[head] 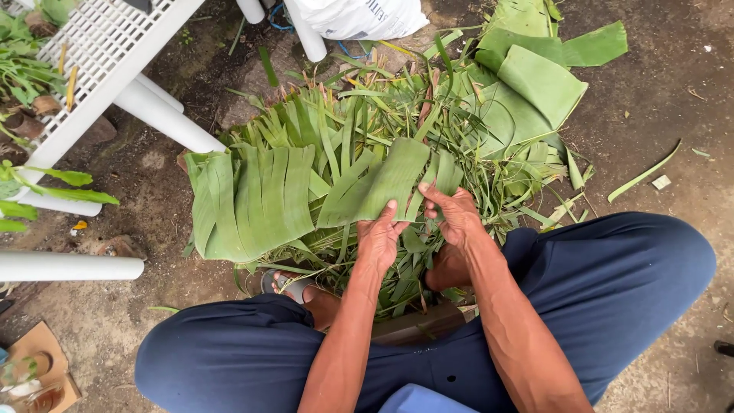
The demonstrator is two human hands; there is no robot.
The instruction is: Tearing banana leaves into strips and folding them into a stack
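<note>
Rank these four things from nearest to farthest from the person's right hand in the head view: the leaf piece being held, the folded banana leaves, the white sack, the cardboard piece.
1. Leaf piece: gripped by the right hand, just above it.
2. Folded banana leaves: up and to the right.
3. White sack: top edge, centre.
4. Cardboard piece: far bottom-left corner.

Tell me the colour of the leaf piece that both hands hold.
Green, with fine lengthwise ribs; the leaf piece shows best in the head view.
</note>
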